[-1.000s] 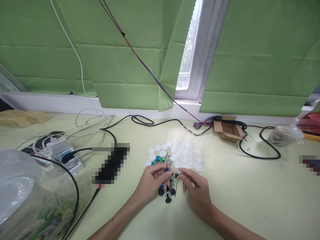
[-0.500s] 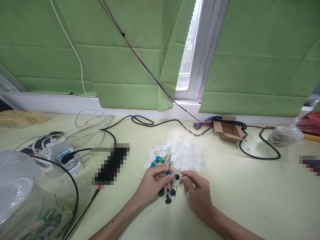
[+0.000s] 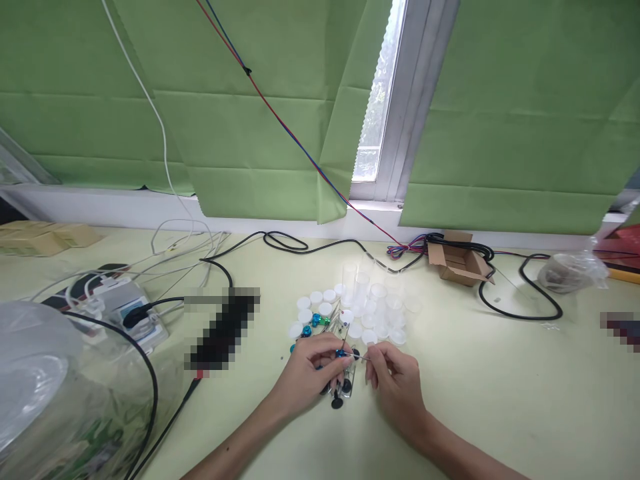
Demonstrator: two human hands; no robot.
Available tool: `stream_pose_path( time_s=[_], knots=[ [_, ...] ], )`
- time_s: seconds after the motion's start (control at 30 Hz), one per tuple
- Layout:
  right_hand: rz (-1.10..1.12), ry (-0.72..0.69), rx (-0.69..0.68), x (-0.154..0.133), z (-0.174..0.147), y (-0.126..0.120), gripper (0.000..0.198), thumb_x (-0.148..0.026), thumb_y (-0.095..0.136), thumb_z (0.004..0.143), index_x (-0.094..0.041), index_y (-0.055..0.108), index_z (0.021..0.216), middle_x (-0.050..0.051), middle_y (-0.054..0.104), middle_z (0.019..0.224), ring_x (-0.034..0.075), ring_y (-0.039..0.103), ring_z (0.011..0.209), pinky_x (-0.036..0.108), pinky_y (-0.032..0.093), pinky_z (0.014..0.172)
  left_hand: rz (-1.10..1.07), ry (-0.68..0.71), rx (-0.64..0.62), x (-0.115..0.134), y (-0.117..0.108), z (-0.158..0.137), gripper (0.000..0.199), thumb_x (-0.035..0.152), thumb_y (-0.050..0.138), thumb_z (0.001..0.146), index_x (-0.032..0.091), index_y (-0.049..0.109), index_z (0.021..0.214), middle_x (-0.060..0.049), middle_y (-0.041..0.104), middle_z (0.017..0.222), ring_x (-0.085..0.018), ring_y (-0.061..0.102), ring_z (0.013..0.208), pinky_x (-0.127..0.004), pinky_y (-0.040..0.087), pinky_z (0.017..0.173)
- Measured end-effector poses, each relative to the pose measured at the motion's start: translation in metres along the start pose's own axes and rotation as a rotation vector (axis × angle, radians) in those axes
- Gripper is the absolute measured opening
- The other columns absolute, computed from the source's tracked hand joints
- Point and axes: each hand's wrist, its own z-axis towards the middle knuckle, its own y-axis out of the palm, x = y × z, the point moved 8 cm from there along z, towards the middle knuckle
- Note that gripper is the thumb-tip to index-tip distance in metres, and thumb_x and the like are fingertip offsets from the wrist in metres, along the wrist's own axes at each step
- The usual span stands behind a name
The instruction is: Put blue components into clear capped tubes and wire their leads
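My left hand (image 3: 314, 360) pinches a small blue metal piece (image 3: 341, 353) with a thin shaft sticking up from it. Closed around the end of a thin metal rod (image 3: 357, 357) is my right hand (image 3: 393, 373); the rod reaches left to the blue piece, though the contact itself is too small to make out. Beneath the hands lie metal parts with black round ends (image 3: 337, 403), partly covered by the left fingers. Just beyond the left hand are another blue piece (image 3: 307, 331) and a green one (image 3: 324, 321) beside several slim metal shafts (image 3: 334, 317).
White round caps (image 3: 303, 303) and clear plastic tubes (image 3: 361, 287) stand past the hands. An open cardboard box (image 3: 457, 263) and a black cable (image 3: 525, 316) are at the back right. To the left are a power strip (image 3: 135, 313) and a large clear plastic bag (image 3: 100, 413).
The blue piece has tilted and shifted slightly down and right in my left hand. The rod now slopes down to the right, and my right fingers have curled closer around its end.
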Motion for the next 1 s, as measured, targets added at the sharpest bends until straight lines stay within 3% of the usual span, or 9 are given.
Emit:
stream_pose_path(
  time_s=[0.23,0.47,0.73,1.0],
  knots=[
    [-0.003,-0.02,-0.01,0.0,0.0,0.001,0.038,-0.034,0.049,0.099,-0.017,0.056,0.065,-0.003,0.05,0.05,0.008,0.045,0.042,0.02,0.038,0.044,0.011,0.003,-0.008,0.002,0.001,0.001,0.019,0.03,0.066,0.086,0.013,0.069,0.076,0.0,0.053,0.076,-0.008,0.055,0.05,-0.021,0.047,0.049],
    [0.058,-0.018,0.033,0.001,-0.001,-0.002,0.017,-0.029,0.059,0.093,-0.02,0.067,0.106,0.002,0.067,0.075,0.009,0.053,0.046,0.021,0.046,0.041,-0.068,-0.024,0.026,-0.004,-0.004,0.002,0.023,0.036,0.067,0.086,0.014,0.068,0.08,0.001,0.056,0.061,-0.01,0.054,0.048,-0.022,0.047,0.048],
    [0.053,-0.083,0.089,-0.007,0.002,-0.004,0.012,-0.021,0.062,0.089,-0.02,0.072,0.096,0.001,0.068,0.07,0.009,0.053,0.045,0.021,0.049,0.041,-0.119,-0.08,0.035,-0.007,-0.006,0.004,0.026,0.039,0.071,0.083,0.013,0.067,0.082,0.001,0.059,0.052,-0.01,0.052,0.044,-0.021,0.045,0.046],
    [0.032,-0.065,0.093,-0.005,0.001,-0.006,0.016,-0.026,0.062,0.09,-0.016,0.073,0.096,0.002,0.067,0.065,0.01,0.053,0.042,0.022,0.048,0.038,-0.129,-0.078,0.026,-0.007,-0.005,0.003,0.026,0.039,0.071,0.083,0.013,0.068,0.087,0.001,0.061,0.053,-0.01,0.053,0.044,-0.022,0.045,0.046]
  ],
)
